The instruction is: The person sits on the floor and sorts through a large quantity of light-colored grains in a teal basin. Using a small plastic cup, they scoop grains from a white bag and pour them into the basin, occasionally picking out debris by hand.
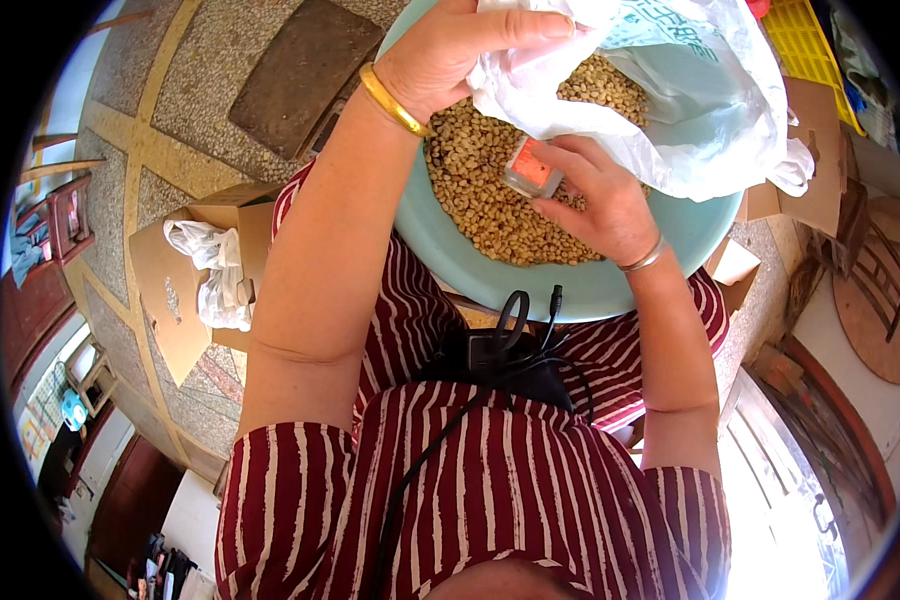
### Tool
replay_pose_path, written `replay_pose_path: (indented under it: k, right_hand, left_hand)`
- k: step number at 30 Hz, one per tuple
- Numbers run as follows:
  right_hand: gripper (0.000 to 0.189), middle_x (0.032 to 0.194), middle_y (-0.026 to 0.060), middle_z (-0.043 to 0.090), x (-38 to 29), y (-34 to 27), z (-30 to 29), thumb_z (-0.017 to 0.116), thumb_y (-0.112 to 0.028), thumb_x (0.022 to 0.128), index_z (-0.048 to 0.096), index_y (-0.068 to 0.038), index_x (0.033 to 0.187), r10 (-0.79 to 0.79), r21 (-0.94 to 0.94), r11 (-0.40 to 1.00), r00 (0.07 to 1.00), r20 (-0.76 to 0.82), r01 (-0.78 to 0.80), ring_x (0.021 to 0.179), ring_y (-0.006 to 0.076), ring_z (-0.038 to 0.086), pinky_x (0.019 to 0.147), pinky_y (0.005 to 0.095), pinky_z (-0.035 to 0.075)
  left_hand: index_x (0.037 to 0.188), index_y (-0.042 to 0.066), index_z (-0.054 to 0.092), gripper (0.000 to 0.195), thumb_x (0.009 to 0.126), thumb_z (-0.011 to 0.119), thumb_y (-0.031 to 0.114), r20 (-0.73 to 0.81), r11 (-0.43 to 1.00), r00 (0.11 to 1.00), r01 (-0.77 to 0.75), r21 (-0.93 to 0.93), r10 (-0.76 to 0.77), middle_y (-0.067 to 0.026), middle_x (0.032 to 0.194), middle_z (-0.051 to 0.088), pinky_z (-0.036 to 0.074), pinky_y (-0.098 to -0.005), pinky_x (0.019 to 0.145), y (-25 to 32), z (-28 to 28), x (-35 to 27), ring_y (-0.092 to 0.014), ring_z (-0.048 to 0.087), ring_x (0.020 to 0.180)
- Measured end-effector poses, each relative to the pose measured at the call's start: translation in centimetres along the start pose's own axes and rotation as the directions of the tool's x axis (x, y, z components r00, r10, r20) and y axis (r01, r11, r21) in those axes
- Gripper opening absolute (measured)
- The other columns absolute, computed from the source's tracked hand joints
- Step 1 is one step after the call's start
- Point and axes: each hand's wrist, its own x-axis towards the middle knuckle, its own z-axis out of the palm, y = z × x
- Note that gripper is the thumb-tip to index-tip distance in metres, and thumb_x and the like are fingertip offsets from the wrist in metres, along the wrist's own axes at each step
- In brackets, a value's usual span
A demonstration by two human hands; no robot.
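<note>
My left hand [450,56], with a gold bangle on its wrist, grips the edge of a white plastic bag [712,142]. The bag bears green writing, and its mouth gapes over the far right of a light-green plastic basin [592,296]. Pale tan kernels, perhaps beans [487,214], cover the bottom of the basin. In my right hand [604,199] is a small clear container [528,171] with an orange label, held tilted just above the kernels. Some kernels show beyond the bag's near edge. The bag hides part of the basin.
An open cardboard box [169,300] with white plastic bags [221,274] stands on the floor at left. Black cables [517,352] lie at my lap. At right are another cardboard box [810,165] and a yellow plastic crate [806,52]. A dark mat [304,71] lies ahead.
</note>
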Motion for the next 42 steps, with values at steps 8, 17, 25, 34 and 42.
replay_pose_path:
  k: [8,17,25,34,42]
  right_hand:
    - [0.056,0.103,0.0095,0.056,-0.2,0.3,1.8,0.073,-0.011,0.067,0.053,-0.014,0.12,0.12,-0.165,0.982,0.98,0.16,-0.093,0.089,0.0287,0.058,0.075,0.0366,0.049]
    - [0.052,0.099,0.0068,0.059,-0.5,1.3,1.6,0.072,-0.015,0.071,0.054,-0.011,0.121,0.117,0.038,0.991,0.965,0.236,-0.13,0.08,0.0198,0.059,0.069,0.0293,0.049]
    - [0.056,0.099,0.0052,0.062,-0.3,0.8,-2.9,0.071,-0.039,0.077,0.057,-0.004,0.118,0.417,0.604,0.587,0.841,0.344,-0.539,0.068,0.0061,0.055,0.058,0.0189,0.047]
    - [0.058,0.09,0.0056,0.064,-0.8,2.8,-6.2,0.069,-0.037,0.081,0.052,0.0,0.123,0.531,0.764,0.6,0.832,-0.159,-0.237,0.064,0.0084,0.056,0.059,0.0183,0.045]
    - [0.065,0.101,0.0057,0.06,0.1,3.1,-5.0,0.078,-0.011,0.068,0.049,-0.009,0.126,0.234,-0.095,0.939,0.816,-0.528,-0.331,0.078,0.0145,0.058,0.071,0.0271,0.047]
  left_hand:
    - [0.128,-0.002,0.042,0.054,0.081,0.064,0.013,0.039,0.999,0.999,0.001,-0.041,0.001,-0.0071,0.11,0.057,0.046,-0.0259,0.081,-1.1,-1.6,-0.1,-0.014,0.056,0.096]
    - [0.128,-0.002,0.042,0.053,0.081,0.065,0.011,0.032,0.999,0.999,-0.017,-0.043,0.019,-0.0077,0.112,0.057,0.046,-0.0267,0.083,-0.7,-0.9,0.0,-0.015,0.056,0.098]
    - [0.127,-0.001,0.044,0.052,0.081,0.065,0.011,-0.019,1.0,1.0,0.001,-0.002,-0.002,-0.0072,0.109,0.058,0.046,-0.0263,0.081,-0.1,-0.2,-0.2,-0.014,0.057,0.095]
    - [0.128,0.0,0.043,0.057,0.077,0.067,0.011,0.009,0.997,0.998,0.058,0.05,-0.059,-0.006,0.109,0.058,0.046,-0.0258,0.08,0.5,0.2,-0.4,-0.014,0.056,0.096]
    - [0.129,0.001,0.043,0.061,0.075,0.07,0.01,0.092,0.996,0.992,0.084,0.013,-0.085,-0.0051,0.11,0.058,0.044,-0.0271,0.085,-0.2,-0.4,-0.4,-0.014,0.055,0.1]
